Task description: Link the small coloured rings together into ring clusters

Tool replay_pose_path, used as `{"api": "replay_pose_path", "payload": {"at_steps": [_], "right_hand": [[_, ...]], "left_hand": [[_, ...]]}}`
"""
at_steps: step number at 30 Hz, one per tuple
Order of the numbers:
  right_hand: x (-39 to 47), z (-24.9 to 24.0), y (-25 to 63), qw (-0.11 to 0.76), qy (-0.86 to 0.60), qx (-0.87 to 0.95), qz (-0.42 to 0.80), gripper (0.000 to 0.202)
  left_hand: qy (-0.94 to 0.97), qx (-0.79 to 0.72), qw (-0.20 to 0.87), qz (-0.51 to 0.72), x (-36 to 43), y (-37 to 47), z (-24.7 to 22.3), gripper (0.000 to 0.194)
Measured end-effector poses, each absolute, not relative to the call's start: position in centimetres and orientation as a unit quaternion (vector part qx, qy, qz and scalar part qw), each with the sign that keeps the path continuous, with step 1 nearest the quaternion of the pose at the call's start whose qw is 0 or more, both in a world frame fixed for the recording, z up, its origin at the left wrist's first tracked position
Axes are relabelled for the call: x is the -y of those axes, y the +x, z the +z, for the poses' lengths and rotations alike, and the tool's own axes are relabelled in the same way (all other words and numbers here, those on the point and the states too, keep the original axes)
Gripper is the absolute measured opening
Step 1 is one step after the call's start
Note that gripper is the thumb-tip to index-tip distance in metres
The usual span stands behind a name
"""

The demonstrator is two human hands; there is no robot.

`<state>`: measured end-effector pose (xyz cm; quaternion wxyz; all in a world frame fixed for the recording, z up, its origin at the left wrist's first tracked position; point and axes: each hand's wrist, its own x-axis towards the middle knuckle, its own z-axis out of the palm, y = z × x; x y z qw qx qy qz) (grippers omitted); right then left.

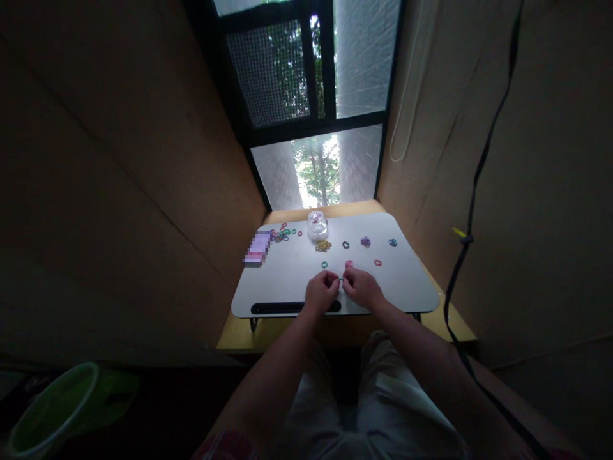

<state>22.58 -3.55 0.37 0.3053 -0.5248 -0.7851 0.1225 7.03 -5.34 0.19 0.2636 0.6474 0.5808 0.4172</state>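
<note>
My left hand [323, 291] and my right hand [361, 287] meet over the front of the white lap table [287, 275]. Both are closed in a pinch on a small green hair tie [341, 279], of which only a bit shows between the fingertips. Just beyond my right hand lie pink hair ties [348, 263]. A single green hair tie [324, 264] is beyond my left hand, and an orange-red one [378, 262] sits to the right. Farther back are a yellow pile [323, 246], a dark tie [345, 245], a purple bunch [365, 241] and blue ones [393, 242].
A clear jar [317, 227] stands at the table's back. Mixed hair ties [282, 233] lie at the back left, by a pixelated flat item [257, 248]. A black slot [278, 307] runs along the front edge. A dark cord [479, 172] hangs at right; a green basket [52, 409] is lower left.
</note>
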Motion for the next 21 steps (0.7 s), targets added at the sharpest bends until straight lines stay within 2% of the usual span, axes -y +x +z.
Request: {"api": "replay_pose_path", "payload": {"at_steps": [11,16,21], "right_hand": [[3.3,0.2,22.5,0.308,-0.527,0.782,0.123,0.012],[3.1,0.3,22.4,0.302,-0.533,0.781,0.121,0.013],[3.0,0.7,22.3,0.291,-0.54,0.78,0.124,0.014]], "left_hand": [[0.603,-0.564,0.294,0.482,3.4,5.2,-0.4,0.017],[0.611,-0.607,0.246,0.446,0.6,1.7,0.4,0.016],[0.614,-0.627,0.243,0.413,-1.6,0.8,0.6,0.014]]}}
